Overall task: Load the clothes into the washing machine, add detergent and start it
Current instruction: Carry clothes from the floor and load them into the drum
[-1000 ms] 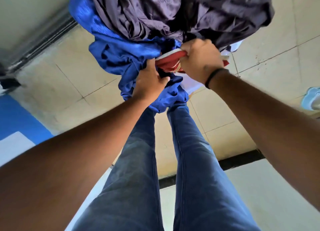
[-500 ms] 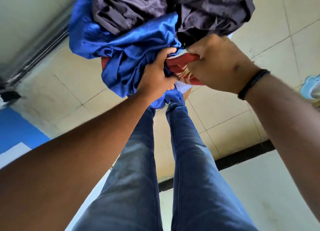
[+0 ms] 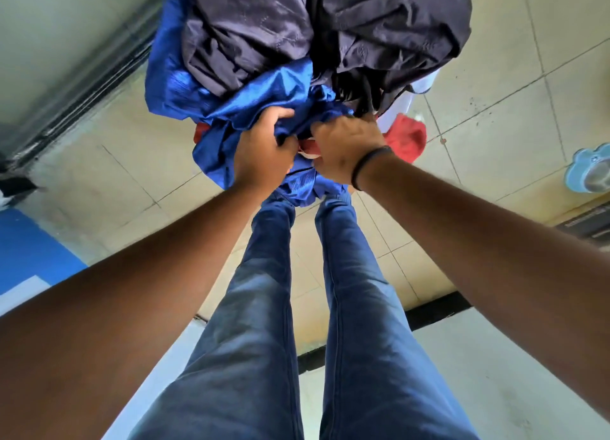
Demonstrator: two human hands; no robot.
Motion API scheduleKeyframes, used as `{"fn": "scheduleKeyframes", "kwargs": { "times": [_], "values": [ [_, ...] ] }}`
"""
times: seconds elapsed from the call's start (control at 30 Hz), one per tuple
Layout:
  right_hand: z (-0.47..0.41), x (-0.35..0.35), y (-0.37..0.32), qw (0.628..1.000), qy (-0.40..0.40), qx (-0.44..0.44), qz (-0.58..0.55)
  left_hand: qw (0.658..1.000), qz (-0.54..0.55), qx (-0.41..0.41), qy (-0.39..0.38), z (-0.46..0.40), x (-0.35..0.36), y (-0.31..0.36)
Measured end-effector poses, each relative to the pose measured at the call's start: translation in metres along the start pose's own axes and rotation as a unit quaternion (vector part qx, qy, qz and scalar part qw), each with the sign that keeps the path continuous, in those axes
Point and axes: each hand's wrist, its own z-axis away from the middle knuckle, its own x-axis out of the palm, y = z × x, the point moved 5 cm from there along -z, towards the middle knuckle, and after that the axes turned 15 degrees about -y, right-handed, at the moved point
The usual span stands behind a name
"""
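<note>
Beige floor tiles point(image 3: 488, 119) are filling the background, with a pale blue bowl point(image 3: 589, 170) lying at three o'clock; the person is standing in blue jeans point(image 3: 346, 307) and bending over a bundle of clothes point(image 3: 297, 53) at twelve o'clock; the left hand point(image 3: 264, 152) is clenching the shiny blue garment point(image 3: 251, 109); the right hand point(image 3: 346, 149), wearing a black wristband point(image 3: 368, 164), is gripping blue and red cloth point(image 3: 407, 136) just beside it.
</note>
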Motion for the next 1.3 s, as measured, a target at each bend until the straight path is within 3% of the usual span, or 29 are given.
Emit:
{"fn": "scheduleKeyframes", "kwargs": {
  "times": [0.07, 0.17, 0.27, 0.33, 0.4, 0.43, 0.47, 0.57, 0.63, 0.8, 0.9, 1.1, 1.2, 1.3],
  "values": [
    [-0.011, 0.003, 0.001, 0.999, -0.026, 0.015, -0.045, 0.998, -0.057, 0.007, 0.029, -0.003, -0.011, 0.001],
    [-0.005, -0.008, 0.002, 0.992, -0.015, 0.014, -0.125, 0.998, -0.065, 0.008, -0.002, -0.009, -0.019, 0.002],
    [0.028, -0.029, -0.006, 0.984, 0.012, -0.067, -0.167, 0.999, -0.038, 0.018, -0.017, -0.020, -0.023, 0.011],
    [0.058, -0.046, -0.016, 0.949, 0.012, -0.167, -0.267, 0.997, -0.070, 0.028, -0.007, -0.028, -0.028, 0.017],
    [0.081, -0.060, -0.027, 0.880, 0.002, -0.264, -0.394, 0.996, -0.078, 0.025, -0.026, -0.033, -0.030, 0.014],
    [0.086, -0.061, -0.028, 0.854, 0.001, -0.274, -0.442, 0.996, -0.080, 0.018, -0.041, -0.035, -0.030, 0.010],
    [0.085, -0.059, -0.025, 0.852, 0.012, -0.253, -0.458, 0.995, -0.080, 0.010, -0.060, -0.035, -0.028, 0.006],
    [0.062, -0.043, -0.001, 0.940, 0.085, -0.116, -0.309, 0.994, -0.046, -0.025, -0.092, -0.033, -0.020, -0.004],
    [0.040, -0.029, 0.017, 0.961, 0.087, -0.037, -0.258, 0.997, -0.012, -0.014, -0.074, -0.026, -0.015, -0.001],
    [0.010, -0.029, 0.045, 0.925, 0.131, 0.029, -0.354, 0.994, 0.077, 0.066, -0.043, 0.012, -0.001, 0.004],
    [0.016, -0.048, 0.051, 0.924, 0.194, 0.021, -0.328, 0.994, 0.029, 0.089, -0.050, 0.029, 0.011, 0.004],
    [0.084, -0.081, 0.035, 0.899, 0.358, -0.014, -0.252, 0.995, 0.019, 0.075, 0.066, 0.042, -0.010, 0.040],
    [0.127, -0.088, 0.040, 0.904, 0.381, 0.024, -0.193, 0.992, -0.003, 0.097, 0.086, 0.072, -0.032, 0.068],
    [0.175, -0.108, 0.043, 0.911, 0.380, 0.009, -0.161, 0.989, -0.047, 0.113, 0.078, 0.112, -0.065, 0.106]
  ]
}}
